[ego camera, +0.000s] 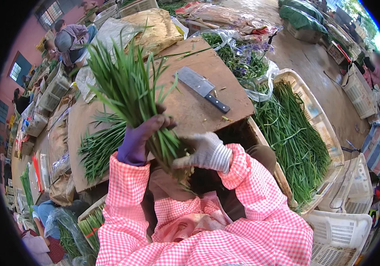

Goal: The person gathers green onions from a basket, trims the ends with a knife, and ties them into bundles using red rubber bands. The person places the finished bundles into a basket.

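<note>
My left hand, in a purple glove, grips a thick bunch of long green leafy stalks, which look like garlic chives, with the leaf tips pointing up and away. At the lower stem ends is my right hand, in a grey-white knitted glove, its fingers around the stalks' base. A cleaver with a black handle lies on the brown board beyond my hands. More cut green stalks rest on the board to the left, partly behind my left arm.
At my right stands a plastic crate heaped with green stalks. A plastic bag of greens with purple flowers lies beyond it. Empty white crates sit lower right. Sacks lie past the board. Several people work nearby, one at upper left.
</note>
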Available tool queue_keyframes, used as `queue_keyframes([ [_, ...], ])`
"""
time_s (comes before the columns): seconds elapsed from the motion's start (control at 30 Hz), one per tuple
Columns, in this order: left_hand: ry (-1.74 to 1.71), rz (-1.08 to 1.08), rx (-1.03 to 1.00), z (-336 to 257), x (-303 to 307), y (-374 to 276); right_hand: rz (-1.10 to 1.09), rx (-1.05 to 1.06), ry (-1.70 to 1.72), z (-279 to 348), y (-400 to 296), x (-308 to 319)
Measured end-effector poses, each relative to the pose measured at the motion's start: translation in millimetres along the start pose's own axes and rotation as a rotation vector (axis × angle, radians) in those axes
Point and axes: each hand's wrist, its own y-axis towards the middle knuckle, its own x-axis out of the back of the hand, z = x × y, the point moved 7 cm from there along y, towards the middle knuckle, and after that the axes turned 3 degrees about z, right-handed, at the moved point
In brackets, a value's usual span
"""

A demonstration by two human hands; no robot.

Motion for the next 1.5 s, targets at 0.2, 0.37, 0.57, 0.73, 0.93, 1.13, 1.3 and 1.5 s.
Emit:
queue_keyframes([
  [0.2,0.267,0.020,-0.521,-77,-58,37,-0.021,-0.051,-0.217,27,61,55],
  [0.37,0.616,-0.045,-0.680,-99,-57,46,-0.163,0.057,-0.195,26,86,88],
  [0.57,0.752,0.074,-0.528,-90,-59,50,-0.164,0.145,-0.031,20,97,87],
  [0.73,0.515,0.088,-0.301,-66,-41,77,0.108,0.037,-0.097,19,108,57],
  [0.93,0.557,-0.180,-0.284,-82,-16,60,-0.100,-0.105,-0.408,-15,69,49],
  [1.13,-0.037,-0.190,-0.308,-84,1,8,0.168,-0.156,-0.120,-86,-7,-60],
  [1.3,-0.381,0.003,-0.368,-58,48,-71,0.354,-0.288,-0.156,-61,-55,-94],
  [1.5,-0.105,-0.965,-0.434,-34,140,-215,0.568,-0.496,-0.368,-106,-105,-60],
])
